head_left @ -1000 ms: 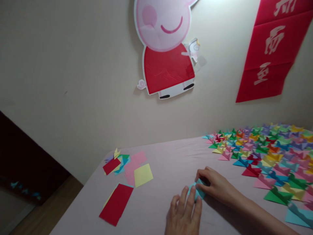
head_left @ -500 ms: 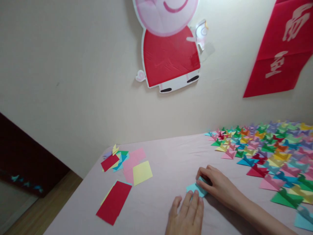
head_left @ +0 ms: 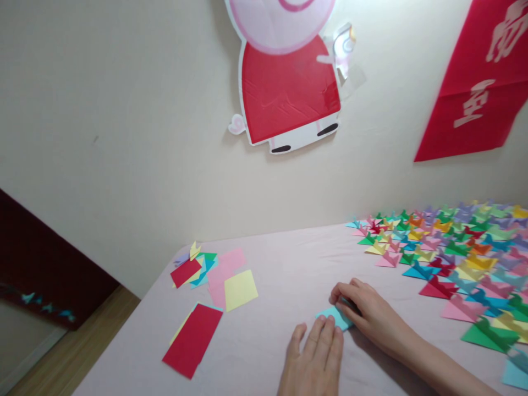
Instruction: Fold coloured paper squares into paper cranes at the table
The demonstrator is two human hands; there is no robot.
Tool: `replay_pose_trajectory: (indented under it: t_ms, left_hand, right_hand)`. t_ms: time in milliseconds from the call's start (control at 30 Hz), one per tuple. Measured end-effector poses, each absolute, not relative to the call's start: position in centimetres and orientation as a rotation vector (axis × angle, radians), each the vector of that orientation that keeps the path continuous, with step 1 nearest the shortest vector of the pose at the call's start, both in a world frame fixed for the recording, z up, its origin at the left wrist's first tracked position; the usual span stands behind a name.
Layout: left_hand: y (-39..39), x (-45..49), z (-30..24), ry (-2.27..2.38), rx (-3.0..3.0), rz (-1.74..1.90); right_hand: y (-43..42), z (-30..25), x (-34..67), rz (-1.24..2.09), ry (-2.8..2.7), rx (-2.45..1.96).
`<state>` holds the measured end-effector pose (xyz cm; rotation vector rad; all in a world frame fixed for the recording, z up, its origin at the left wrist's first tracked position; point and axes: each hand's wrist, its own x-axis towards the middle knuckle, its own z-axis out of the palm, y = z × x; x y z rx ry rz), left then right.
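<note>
Eased left hand (head_left: pixel 315 352) back, flat and unclenched, onto near edge of small light-blue folded paper (head_left: pixel 343 320), keeping right hand (head_left: pixel 366 308) curled at its right end with unclear grip, probably smoothing it flatter.

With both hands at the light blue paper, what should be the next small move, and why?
Probably the left hand should press gently along the light blue paper while the right hand steadies it: the left fingers lie outstretched over its near edge, and the right hand is at its right end.
</note>
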<state>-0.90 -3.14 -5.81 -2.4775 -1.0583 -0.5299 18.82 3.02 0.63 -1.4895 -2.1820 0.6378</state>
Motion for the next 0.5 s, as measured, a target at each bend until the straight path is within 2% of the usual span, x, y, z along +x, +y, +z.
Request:
replay_pose_trajectory:
  t_ms: [500]
  left_hand:
    - [-3.2,-0.9,-5.7,-1.111,-2.602,-0.395]
  right_hand:
    - [2.7,-0.6,18.9,0.578,-2.115,-1.455]
